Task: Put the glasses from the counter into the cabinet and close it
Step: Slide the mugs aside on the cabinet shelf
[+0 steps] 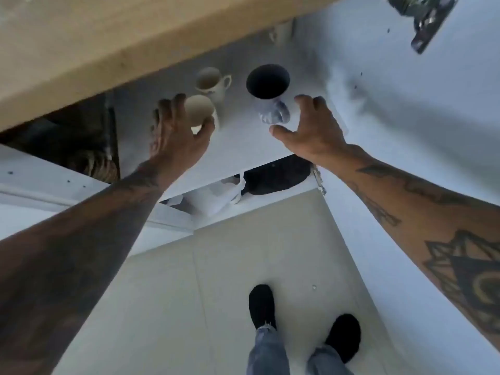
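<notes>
While reaching onto the shelf (243,147): left grip (178,131) around cup (198,110), right grip (305,128) spread.

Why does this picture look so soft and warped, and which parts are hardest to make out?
Head view: the wide lens bends the shelf edge and cabinet door; both arms loom large near the corners. The whole frame is slightly blurred, most on the left hand gripping a pale cup. The left forearm falls in shadow; the open right hand beside the blue cup is brighter.
</notes>
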A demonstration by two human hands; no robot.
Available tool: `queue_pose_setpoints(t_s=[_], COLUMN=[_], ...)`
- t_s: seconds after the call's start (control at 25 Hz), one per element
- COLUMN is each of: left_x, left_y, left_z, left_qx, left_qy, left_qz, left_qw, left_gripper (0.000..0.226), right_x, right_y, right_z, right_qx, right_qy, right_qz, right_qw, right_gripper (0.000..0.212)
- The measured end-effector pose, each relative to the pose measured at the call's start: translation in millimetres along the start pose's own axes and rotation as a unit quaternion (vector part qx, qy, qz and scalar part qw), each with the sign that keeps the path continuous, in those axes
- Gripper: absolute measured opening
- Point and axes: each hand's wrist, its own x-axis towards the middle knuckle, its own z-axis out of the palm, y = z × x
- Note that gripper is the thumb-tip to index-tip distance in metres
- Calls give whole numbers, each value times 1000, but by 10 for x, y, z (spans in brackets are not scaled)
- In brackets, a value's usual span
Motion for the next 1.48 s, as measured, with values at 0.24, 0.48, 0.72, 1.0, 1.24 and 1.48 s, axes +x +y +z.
queue_pose_setpoints(t_s=[0.24, 0.48, 0.72, 1.0, 1.24, 1.48], left_x=[612, 471, 670, 1172, 1153, 1394], left_y=[-381, -236, 671, 1264, 802, -35], left_z=[696, 779, 1021, 1195, 920, 908], left_qx=[27, -11, -122, -168, -179, -143], left_qy=[8, 63, -13, -168, 4, -46], left_qz=[-121, -29, 30, 87, 165, -156], left_qw=[992, 998, 992, 967, 970, 976], left_gripper=[112, 68, 71, 91, 64, 84], right_x=[662, 575, 251, 350, 430, 452], right_y=[147, 461, 836, 882, 955, 944], right_z=[587, 590, 448, 410, 450, 459], right_qx=[122, 149, 197, 208, 245, 256], right_qy=[114, 140, 255, 287, 273, 249], right_qz=[51, 42, 31, 29, 86, 101], right_qw=[985, 978, 946, 935, 926, 929], right_gripper=[54, 30, 24, 21, 41, 55])
